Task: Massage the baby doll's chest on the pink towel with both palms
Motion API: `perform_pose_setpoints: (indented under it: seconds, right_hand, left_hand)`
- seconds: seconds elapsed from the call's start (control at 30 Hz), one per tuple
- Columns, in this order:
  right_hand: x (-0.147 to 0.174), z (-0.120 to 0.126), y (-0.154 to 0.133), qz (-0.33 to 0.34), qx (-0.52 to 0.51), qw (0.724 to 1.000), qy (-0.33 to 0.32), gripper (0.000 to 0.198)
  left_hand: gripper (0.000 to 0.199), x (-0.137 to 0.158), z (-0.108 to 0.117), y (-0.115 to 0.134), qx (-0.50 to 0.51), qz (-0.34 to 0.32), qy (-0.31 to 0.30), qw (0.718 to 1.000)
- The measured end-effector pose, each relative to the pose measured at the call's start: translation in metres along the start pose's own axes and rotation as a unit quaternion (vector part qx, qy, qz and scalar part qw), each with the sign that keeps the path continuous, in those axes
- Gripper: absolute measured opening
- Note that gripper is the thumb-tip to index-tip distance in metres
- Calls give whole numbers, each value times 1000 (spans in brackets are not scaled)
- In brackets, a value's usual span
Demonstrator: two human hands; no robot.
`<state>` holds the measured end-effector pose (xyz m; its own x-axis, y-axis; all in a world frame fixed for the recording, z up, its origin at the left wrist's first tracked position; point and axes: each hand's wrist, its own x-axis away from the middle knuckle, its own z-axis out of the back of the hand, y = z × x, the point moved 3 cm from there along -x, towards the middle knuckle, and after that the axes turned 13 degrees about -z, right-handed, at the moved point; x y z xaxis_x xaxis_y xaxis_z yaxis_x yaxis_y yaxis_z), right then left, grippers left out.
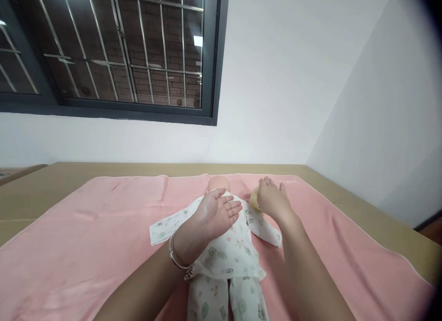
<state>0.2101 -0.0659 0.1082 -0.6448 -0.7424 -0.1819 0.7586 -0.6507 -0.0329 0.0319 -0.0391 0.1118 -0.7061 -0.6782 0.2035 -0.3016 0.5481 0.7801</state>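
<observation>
One pink cloth (90,224): edge stops short of the tan tabletop's (138,169) far edge; broad stretches show either side of the doll (229,247).
Doll's place: mid-cloth, head towards the wall (276,90), both sleeves spread outward.
Print on clothes: one white top (238,259), one pair of trousers (209,297), figures too small to name.
Left hand (220,215): palm up, opened wide, grasping nothing, over the chest; one bracelet (171,253).
Right hand (274,197): fingers extended beside one yellow object (254,200); can't tell if gripped.
</observation>
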Motion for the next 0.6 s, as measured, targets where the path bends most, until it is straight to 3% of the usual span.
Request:
perform_pose_setpoints:
  seconds: [0.13, 0.23, 0.3, 0.4, 0.5, 0.6]
  right_hand:
    - [1, -1, -3, -18, -24, 999, -16, 57]
    - [17, 10, -13, 3, -101, 995, -2, 57]
    - [38, 22, -26, 57, -195, 979, 29, 58]
    - [81, 36, -46, 173, -325, 928, 48, 60]
    - [127, 41, -63, 289, -335, 895, 60, 65]
    - [166, 42, -73, 375, -331, 860, 101, 79]
  left_hand:
    - [68, 22, 3, 21, 13, -52, 15, 998]
    - [65, 35, 0, 27, 9, -65, 14, 998]
    - [66, 44, -4, 25, 16, -57, 8, 998]
    - [68, 59, -12, 24, 42, -89, -15, 995]
    - [70, 76, -19, 29, 32, -145, -59, 987]
    - [73, 87, -20, 31, -4, -155, -62, 986]
